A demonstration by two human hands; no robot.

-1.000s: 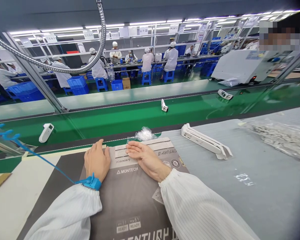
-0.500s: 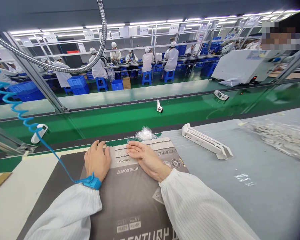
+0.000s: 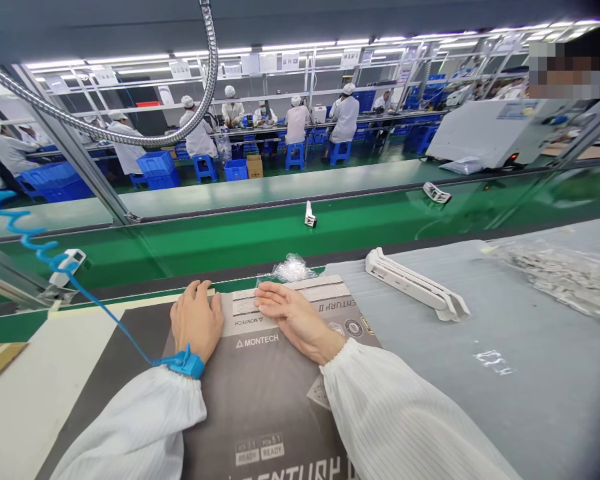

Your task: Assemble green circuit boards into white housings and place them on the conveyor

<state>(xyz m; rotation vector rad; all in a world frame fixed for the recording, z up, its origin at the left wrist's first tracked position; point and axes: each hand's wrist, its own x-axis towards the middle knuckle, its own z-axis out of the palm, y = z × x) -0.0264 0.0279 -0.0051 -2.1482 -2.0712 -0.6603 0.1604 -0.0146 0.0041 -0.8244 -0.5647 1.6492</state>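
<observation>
1. Fingers (image 3: 200,291) of the left hand (image 3: 195,323) slightly bent, close together, resting over the far left of the box (image 3: 260,393); those of the right hand (image 3: 300,319) nearly straight, together, lying on the pale panel; around nothing visible, with the left palm's underside hidden.
2. Compared with half a second ago: same placing of both hands, a leftward drift of the three white parts (image 3: 310,215) on the green belt (image 3: 220,233), a lower hang of the blue coiled cord (image 3: 35,243) running to the left wrist strap (image 3: 187,363).
3. Dark grey, marked "MONTECH", "CENTURY II" and two "READY" badges; set directly beneath both forearms, near end cut off by the frame.
4. To the right, on the grey-covered worktop (image 3: 545,407), a long white part (image 3: 415,283) and a clear bag (image 3: 563,273) of small pale pieces.
5. Just past the far edge, crumpled clear plastic (image 3: 295,268).
6. Beyond, a white machine (image 3: 480,137), blue crates (image 3: 157,167), and co-workers (image 3: 296,123) in white caps along a bench.
</observation>
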